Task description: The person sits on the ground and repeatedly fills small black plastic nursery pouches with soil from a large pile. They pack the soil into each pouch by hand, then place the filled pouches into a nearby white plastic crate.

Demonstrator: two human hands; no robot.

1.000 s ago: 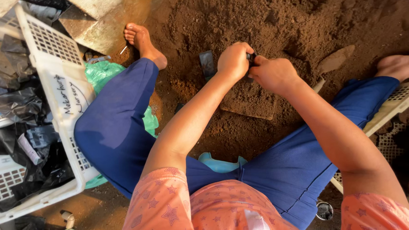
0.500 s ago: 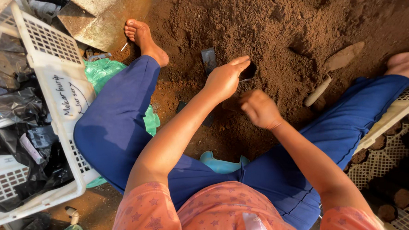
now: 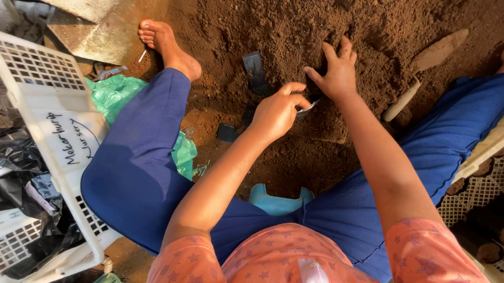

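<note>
I sit on a low teal stool with my legs spread around a heap of brown soil. My left hand pinches the rim of a small black plastic bag that stands in the soil. My right hand lies just beyond it with fingers spread and pressed into the loose soil. Two more black bags lie flat on the soil: one above my left hand, another to its left.
A white plastic crate holding black plastic bags stands at the left, with a green plastic sheet beside it. A trowel with a wooden handle lies in the soil at the right. Another crate with filled bags sits at lower right.
My hands have parted. The right hand has moved up from beside the bag into the soil heap, while the left hand keeps hold of the bag's rim.
</note>
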